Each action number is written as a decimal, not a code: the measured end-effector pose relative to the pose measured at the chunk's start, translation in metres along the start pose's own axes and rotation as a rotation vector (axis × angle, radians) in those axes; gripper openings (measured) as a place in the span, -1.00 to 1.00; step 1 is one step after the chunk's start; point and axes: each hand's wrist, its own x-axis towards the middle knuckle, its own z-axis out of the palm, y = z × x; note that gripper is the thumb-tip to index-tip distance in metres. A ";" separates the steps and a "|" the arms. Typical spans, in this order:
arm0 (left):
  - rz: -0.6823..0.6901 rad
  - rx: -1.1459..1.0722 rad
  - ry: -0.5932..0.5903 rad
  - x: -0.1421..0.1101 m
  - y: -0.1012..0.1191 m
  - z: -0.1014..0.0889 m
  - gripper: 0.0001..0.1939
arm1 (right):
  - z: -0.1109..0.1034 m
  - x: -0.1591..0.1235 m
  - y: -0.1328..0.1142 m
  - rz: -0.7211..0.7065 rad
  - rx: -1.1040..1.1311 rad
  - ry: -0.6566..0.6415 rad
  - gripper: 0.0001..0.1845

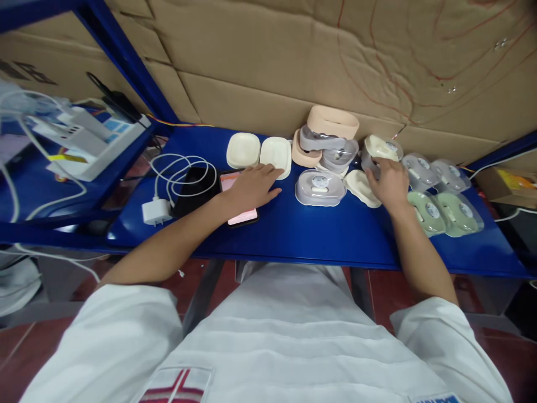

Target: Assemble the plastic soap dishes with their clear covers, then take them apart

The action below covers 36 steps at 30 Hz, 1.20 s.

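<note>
My left hand [254, 187] lies palm down with its fingers apart, above a phone [243, 218] with a lit pinkish screen. Its fingertips rest on the near edge of a rounded cream dish [276, 154]; a second cream dish [243, 150] sits just left of that one. At the right, my right hand [390, 179] has its fingers and thumb bent round a cream plastic piece [380, 146], partly hidden by the hand. Below it lies a flat, wavy cream piece [363, 187]. A clear-lidded oval case [321, 187] stands between my hands.
Peach bands [333, 120] and grey translucent parts [321, 141] are piled at the back. Clear cases [422, 170] and green cases [459, 212] stand at the right. A white charger [156, 211] with coiled cable lies left. Cardboard [251, 61] walls the back of the blue shelf [293, 240].
</note>
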 end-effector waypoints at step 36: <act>0.668 -0.449 0.129 -0.040 0.043 -0.022 -0.74 | -0.031 -0.016 0.022 0.064 1.276 0.456 -0.48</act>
